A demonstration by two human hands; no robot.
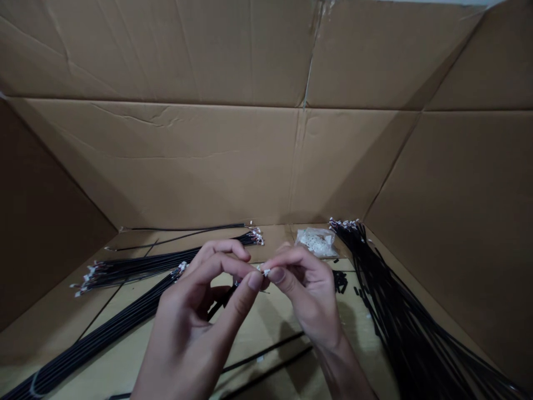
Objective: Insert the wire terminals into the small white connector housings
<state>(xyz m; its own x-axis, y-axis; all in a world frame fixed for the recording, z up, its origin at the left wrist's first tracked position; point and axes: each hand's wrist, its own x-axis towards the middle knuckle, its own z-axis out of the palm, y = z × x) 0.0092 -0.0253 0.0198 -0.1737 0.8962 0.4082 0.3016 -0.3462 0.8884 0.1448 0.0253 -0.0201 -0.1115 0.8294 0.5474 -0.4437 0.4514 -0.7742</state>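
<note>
We look down into a shallow enclosure of brown corrugated cardboard [233,166], its creased walls rising ahead and to both sides. At far left, a long bundle of thin black wires [133,269] lies across the cardboard, its ends tipped with tiny white connectors. A second bundle of black wires [91,339] runs below it toward the lower left corner, and two loose black wires [179,232] lie farther back. Near the centre, our left hand [187,316] is closed, its curled fingers and thumb reaching toward our right hand [306,294], which is also closed in a pinch. Between their fingertips sits a small white plastic connector [265,271], its fine detail too small to make out. A close fingertip pinch like this seems a steady way to control so tiny a piece. Beyond it lies a clear plastic bag of small white pieces [316,241], then scattered short black pieces [340,280]. At right spreads a large heap of black wires [400,316] with white-tipped ends.
</note>
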